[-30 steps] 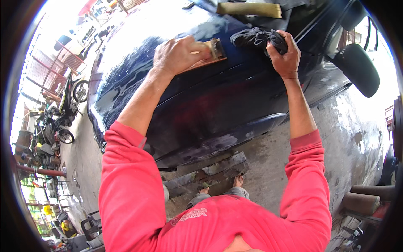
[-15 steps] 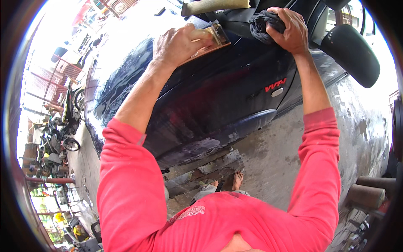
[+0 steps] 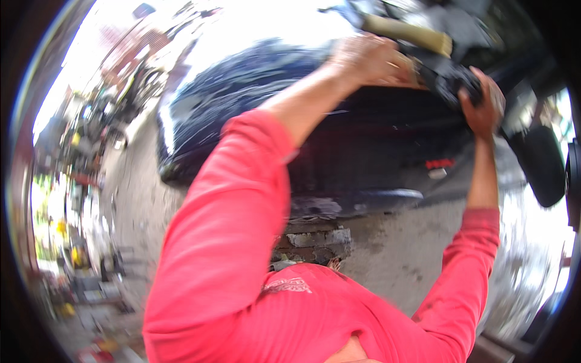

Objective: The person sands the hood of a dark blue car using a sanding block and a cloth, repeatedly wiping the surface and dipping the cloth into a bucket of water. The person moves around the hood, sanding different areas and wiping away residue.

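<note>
My left hand [image 3: 366, 60] is closed on a sanding block, pressed to the top edge of the dark blue car fender [image 3: 363, 151]. Only a sliver of its flat orange-brown base shows under my fingers; motion smears the rest. Off to the right, my right hand [image 3: 486, 107] grips a bunched dark cloth [image 3: 455, 85] close to the block. Whitish wet streaks run over the car's hood [image 3: 242, 97] beyond my left forearm.
A tan, tube-like piece [image 3: 411, 35] lies on the car behind both hands. The black side mirror [image 3: 537, 166] juts out at right. Broken concrete [image 3: 318, 238] lies below the car. Blurred motorcycles and clutter [image 3: 78, 242] stand at left.
My view has swung left and tilted, so the car sits lower and further right. My left hand with the sanding block has moved right along the edge, nearer the cloth in my right hand.
</note>
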Tool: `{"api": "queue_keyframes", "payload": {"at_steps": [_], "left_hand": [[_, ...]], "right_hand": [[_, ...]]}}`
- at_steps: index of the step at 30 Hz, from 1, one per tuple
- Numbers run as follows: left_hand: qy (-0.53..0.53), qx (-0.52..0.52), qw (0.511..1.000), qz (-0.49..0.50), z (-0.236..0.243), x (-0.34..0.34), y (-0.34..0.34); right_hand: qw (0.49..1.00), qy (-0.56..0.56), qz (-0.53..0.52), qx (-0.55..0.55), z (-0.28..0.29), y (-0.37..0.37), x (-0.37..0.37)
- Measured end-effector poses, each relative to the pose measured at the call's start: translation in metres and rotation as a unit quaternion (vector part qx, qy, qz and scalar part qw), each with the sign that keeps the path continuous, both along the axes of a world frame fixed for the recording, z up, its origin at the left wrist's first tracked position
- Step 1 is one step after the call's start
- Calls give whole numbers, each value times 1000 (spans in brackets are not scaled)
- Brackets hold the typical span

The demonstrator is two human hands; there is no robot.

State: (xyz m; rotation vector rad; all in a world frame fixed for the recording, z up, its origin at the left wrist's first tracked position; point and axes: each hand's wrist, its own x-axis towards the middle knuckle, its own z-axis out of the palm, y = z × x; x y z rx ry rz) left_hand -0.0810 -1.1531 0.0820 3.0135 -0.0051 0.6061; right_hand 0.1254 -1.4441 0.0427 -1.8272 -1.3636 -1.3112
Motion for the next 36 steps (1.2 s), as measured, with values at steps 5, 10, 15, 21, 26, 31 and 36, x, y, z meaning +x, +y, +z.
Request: {"api": "queue_keyframes", "payload": {"at_steps": [5,10,15,21,26,31,36], "left_hand": [[4,30,998,61,-26,-135,65],[-37,5,944,329,-58,-368,166],[63,-19,953,294,-63,-373,207],[-31,10,977,209,-21,-312,215],[51,-28,984,167,-37,-361,201],[-20,-32,992,116,-38,-276,260],[157,-133,976,-75,-24,-275,325]], "right_hand": [[1000,-13,-7,-9,-3,-3,10],[1000,19,-17,8,-11,1,21],[976,207,50,50,-20,68,-56],[993,110,-31,-5,-19,132,-172],[979,186,38,78,-39,144,-193],[994,92,-57,20,-40,147,-177],[964,267,16,8,-22,132,-165]]}}
